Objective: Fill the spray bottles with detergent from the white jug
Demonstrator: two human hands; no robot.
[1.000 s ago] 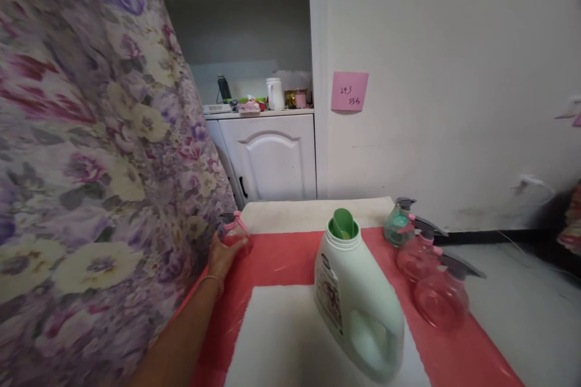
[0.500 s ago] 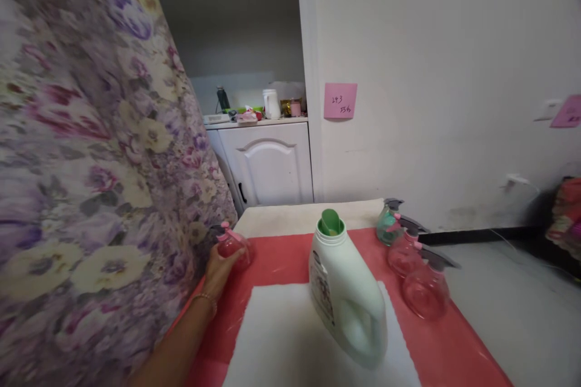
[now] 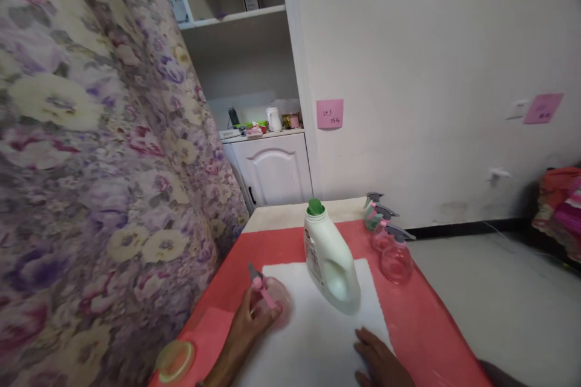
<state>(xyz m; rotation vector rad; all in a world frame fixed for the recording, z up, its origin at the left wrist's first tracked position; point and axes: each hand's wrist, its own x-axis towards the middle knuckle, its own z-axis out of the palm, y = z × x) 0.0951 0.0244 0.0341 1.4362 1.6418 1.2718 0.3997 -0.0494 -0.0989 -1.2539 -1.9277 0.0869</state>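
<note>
My left hand [image 3: 254,317] is closed around a clear round spray bottle [image 3: 282,302] with a pink trigger and grey head, over the left part of a white sheet [image 3: 304,351]. The bottle is a little blurred. My right hand [image 3: 379,358] has its fingers apart over the sheet's right side and holds nothing. A large pale-green jug [image 3: 333,263] with a green spout in its uncapped mouth stands on the sheet between and beyond my hands. Its handle side faces me.
Several similar spray bottles [image 3: 397,265] stand in a row along the table's right edge. A yellowish-green round cap or lid [image 3: 176,361] lies at the near left on the red table cover [image 3: 267,248]. A floral curtain [image 3: 136,193] hangs along the left side.
My left hand has brought the spray bottle from the table's left edge rightward and nearer, over the white sheet. My right hand has come into view. The camera has shifted, showing more shelf.
</note>
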